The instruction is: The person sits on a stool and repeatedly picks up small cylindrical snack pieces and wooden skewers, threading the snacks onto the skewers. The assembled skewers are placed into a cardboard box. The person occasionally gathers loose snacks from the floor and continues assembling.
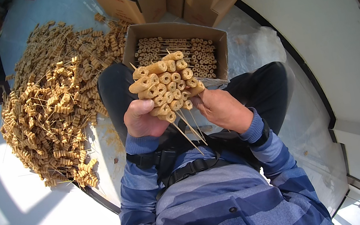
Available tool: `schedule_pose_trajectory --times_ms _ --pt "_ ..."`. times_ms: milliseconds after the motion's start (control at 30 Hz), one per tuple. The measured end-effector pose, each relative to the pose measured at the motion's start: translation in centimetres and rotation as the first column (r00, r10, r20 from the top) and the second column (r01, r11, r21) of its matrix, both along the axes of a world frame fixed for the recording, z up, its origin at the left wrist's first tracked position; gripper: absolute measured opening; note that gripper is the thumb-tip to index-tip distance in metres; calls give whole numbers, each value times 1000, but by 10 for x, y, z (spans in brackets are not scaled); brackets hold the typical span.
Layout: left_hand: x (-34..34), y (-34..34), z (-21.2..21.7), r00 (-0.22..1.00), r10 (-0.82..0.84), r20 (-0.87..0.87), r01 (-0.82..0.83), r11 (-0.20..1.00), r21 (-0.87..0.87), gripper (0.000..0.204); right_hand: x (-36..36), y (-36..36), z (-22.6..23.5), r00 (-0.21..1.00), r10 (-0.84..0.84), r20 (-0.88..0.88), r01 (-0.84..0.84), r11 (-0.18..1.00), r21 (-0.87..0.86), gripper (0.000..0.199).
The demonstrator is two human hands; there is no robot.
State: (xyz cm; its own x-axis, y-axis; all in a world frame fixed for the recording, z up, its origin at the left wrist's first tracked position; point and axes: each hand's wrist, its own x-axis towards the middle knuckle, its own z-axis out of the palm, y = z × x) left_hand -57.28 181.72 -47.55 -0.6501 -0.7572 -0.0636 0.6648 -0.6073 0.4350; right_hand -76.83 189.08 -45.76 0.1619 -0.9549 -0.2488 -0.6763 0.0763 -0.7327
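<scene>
Between my two hands is a bundle of skewers (166, 85), each threaded with golden-brown hollow rolls whose round ends face up toward me. My left hand (143, 118) grips its left side, thumb laid on the rolls. On the other side my right hand (224, 110) is closed round the lower right edge, its fingertips partly hidden behind the rolls. Bare stick ends poke out below, toward my lap. Just beyond the bundle stands an open cardboard box (223, 53), packed with rows of the same skewers; the bundle covers part of its near side.
A large loose heap of skewers (51, 104) spreads over the floor at the left. Empty-looking open cardboard cartons (123, 8) stand behind the box. Crumpled clear plastic sheeting (254, 49) lies at the right, near a white wall (308, 2). My bent legs flank the box.
</scene>
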Motion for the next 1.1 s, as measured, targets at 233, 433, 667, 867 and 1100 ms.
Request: schedule_pose_trajectory --times_ms 233,433,667,867,1100 --pt "1 -3 -8 984 -59 166 74 994 -85 104 6 4 -16 999 22 -49 -19 998 62 25" --pt "-9 -2 -11 978 -20 208 46 992 -118 99 19 7 -27 989 -72 -127 64 996 -68 25" --pt "-10 -9 -12 981 99 165 -81 990 -114 95 -1 7 -8 994 54 97 -48 997 -63 55" --pt "-10 -33 5 965 170 199 -131 972 -195 92 -8 10 8 992 2 124 41 939 -342 69" --pt "-29 -130 79 836 127 534 316 684 -657 83 -20 17 -10 973 -182 143 198 974 -108 52"
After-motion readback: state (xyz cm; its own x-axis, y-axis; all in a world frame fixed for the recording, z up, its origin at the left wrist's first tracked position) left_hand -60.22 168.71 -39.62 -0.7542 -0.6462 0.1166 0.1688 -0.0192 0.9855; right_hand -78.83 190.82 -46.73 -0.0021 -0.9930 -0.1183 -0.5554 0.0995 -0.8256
